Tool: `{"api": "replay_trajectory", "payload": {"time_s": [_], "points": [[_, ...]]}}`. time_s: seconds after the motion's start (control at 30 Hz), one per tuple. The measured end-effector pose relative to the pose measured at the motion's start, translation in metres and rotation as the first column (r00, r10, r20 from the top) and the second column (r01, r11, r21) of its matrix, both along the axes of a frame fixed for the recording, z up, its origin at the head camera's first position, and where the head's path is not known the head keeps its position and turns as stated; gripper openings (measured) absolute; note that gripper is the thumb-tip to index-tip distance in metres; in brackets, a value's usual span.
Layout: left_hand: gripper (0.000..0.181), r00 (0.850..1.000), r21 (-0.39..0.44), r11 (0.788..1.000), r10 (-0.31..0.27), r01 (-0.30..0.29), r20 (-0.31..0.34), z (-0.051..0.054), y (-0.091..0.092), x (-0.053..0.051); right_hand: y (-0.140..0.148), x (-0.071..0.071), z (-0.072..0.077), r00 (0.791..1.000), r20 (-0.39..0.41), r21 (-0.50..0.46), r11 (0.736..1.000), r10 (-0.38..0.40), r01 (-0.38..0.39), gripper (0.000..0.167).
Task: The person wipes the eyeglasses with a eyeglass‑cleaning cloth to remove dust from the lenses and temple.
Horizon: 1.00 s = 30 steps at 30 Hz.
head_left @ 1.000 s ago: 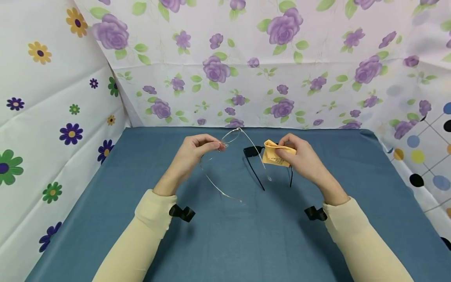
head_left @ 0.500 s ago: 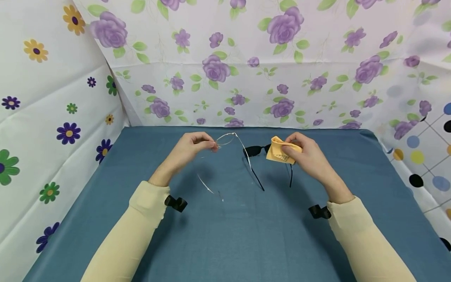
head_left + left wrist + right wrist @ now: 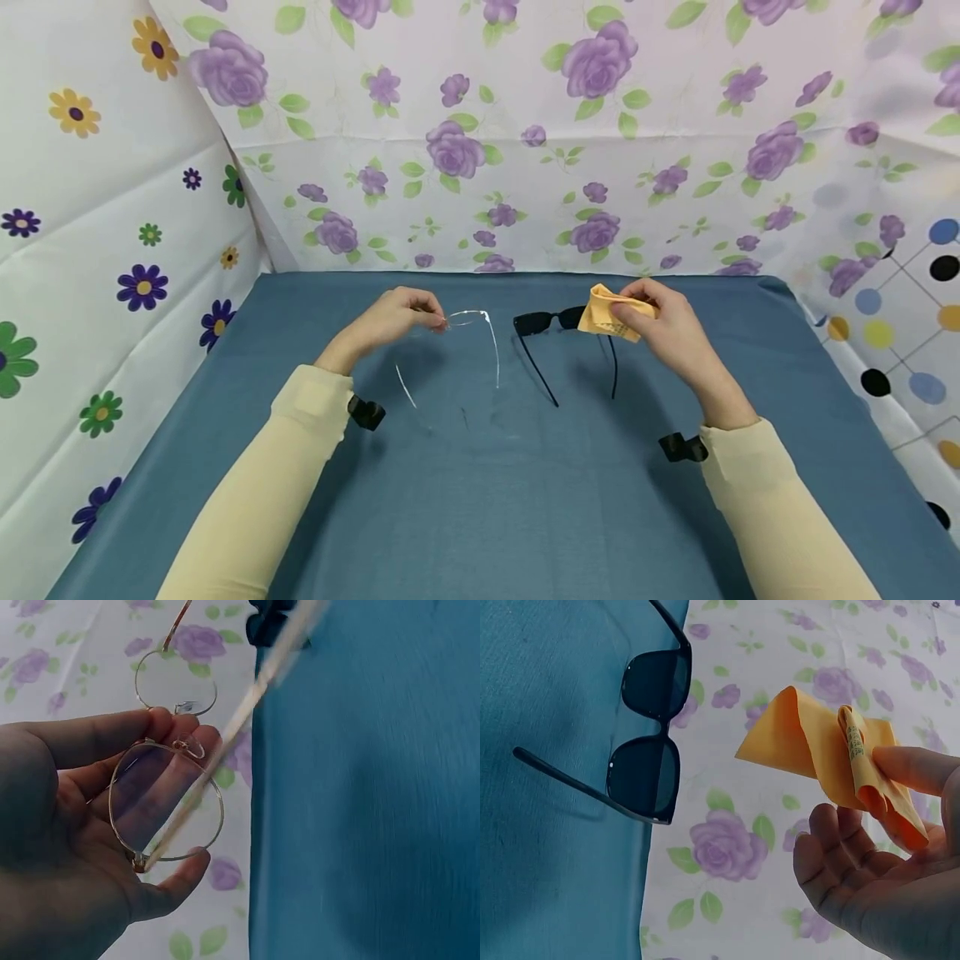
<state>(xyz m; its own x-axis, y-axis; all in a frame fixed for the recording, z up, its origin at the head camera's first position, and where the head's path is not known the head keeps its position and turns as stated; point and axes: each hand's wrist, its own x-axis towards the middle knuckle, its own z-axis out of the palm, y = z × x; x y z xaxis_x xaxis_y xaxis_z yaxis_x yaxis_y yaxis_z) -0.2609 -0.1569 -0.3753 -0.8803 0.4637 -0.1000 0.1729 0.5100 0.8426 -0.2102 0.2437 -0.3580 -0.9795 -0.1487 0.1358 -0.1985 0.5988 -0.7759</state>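
Note:
My left hand pinches a pair of thin gold-rimmed eyeglasses near the bridge, held above the table. Their temples are unfolded and point back toward me; in the left wrist view one crosses blurred in front of a round clear lens. With thumb and fingers, my right hand grips a folded yellow cloth that carries small dark print. Black sunglasses stand on the table between the hands, temples spread toward me. In the head view the cloth hides part of their right side.
A blue cloth covers the table. Behind it hangs a white sheet with purple roses; patterned sheets also stand at the left and right. Small black devices are strapped to both wrists.
My left hand has moved left with the eyeglasses, which have turned so their temples point more toward me. My right hand has shifted slightly right with the cloth, uncovering more of the sunglasses.

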Motion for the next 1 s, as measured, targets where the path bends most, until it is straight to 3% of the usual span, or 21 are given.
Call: {"api": "replay_trajectory", "payload": {"time_s": [0.33, 0.67, 0.8, 1.0], "points": [[0.020, 0.999, -0.157, 0.987, -0.032, 0.031, -0.008, -0.004, -0.005, -0.026, 0.011, 0.000, -0.003, 0.999, 0.002, -0.063, 0.997, -0.038, 0.038, 0.044], [0.020, 0.998, -0.193, 0.979, -0.054, 0.058, 0.024, -0.009, -0.010, -0.041, 0.015, -0.001, -0.005, 0.999, 0.012, -0.117, 0.992, -0.053, 0.054, 0.042], [0.019, 0.998, -0.253, 0.966, -0.053, 0.047, -0.015, -0.013, -0.011, -0.043, 0.015, -0.003, -0.007, 0.998, 0.012, -0.126, 0.990, -0.055, 0.056, 0.043], [0.019, 0.992, -0.383, 0.924, -0.046, -0.002, -0.116, -0.014, -0.007, -0.044, 0.017, -0.003, -0.007, 0.997, 0.023, -0.130, 0.989, -0.069, 0.072, 0.042]]}}
